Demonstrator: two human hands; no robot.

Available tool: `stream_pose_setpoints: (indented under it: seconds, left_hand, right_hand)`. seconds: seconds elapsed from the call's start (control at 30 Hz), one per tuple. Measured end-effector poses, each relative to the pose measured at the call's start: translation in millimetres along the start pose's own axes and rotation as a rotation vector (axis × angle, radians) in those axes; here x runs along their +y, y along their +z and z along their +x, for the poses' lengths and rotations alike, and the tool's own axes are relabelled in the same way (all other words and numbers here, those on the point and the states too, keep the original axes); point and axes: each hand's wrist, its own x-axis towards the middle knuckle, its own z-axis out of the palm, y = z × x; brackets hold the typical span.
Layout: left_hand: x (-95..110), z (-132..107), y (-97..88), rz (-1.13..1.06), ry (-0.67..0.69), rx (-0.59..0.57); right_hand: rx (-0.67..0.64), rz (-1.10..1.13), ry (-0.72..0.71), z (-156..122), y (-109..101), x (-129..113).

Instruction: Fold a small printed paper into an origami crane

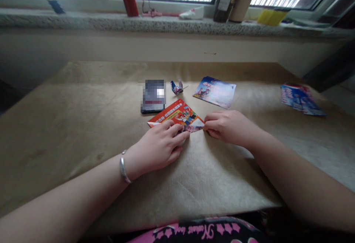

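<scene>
A sheet of printed paper [177,114], orange with cartoon figures, lies folded to a triangle in front of me, its point facing away. A narrow strip along its near edge is turned up and shows a white and purplish print. My left hand [163,145], with a silver bangle at the wrist, rests on this near edge with fingers spread and pressing down. At the paper's right corner, my right hand [226,126] has its thumb and fingers closed in a pinch. The thumb tip and the corner under the fingers are partly hidden.
Behind the paper stands a small folded paper crane [177,87]. A dark, blurred-out flat object [153,96] lies left of it, a stack of square printed sheets [215,91] right. Fanned blue leaflets [302,99] lie far right. Bottles and small items line the windowsill [166,23].
</scene>
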Motion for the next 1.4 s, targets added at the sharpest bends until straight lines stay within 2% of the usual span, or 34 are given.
stream_pose_setpoints:
  seconds: [0.33,0.7,1.0,1.1,1.27,1.4]
  left_hand:
    - [-1.9,-1.9,3.6,-0.016,-0.007,-0.027]
    - [-3.3,-1.7,4.0,-0.026,-0.002,-0.005]
    - [-3.9,-3.6,5.5,-0.028,-0.003,-0.014]
    - [-4.1,-3.2,4.6,-0.030,0.004,-0.008]
    - [-5.5,-3.5,5.8,-0.054,-0.002,0.005]
    - [-6.2,-4.5,8.3,-0.073,-0.017,0.018]
  right_hand:
    - [-0.078,-0.030,0.079,-4.0,-2.9,3.4]
    - [-0.156,-0.019,0.117,-4.6,-8.2,6.0]
    - [-0.164,-0.011,0.132,-6.4,-7.8,6.5]
    - [-0.163,-0.035,0.177,-7.5,-6.6,6.9]
    - [-0.034,0.023,0.306,-5.1,2.5,5.0]
    - [0.064,0.146,0.255,0.4,10.6,-5.0]
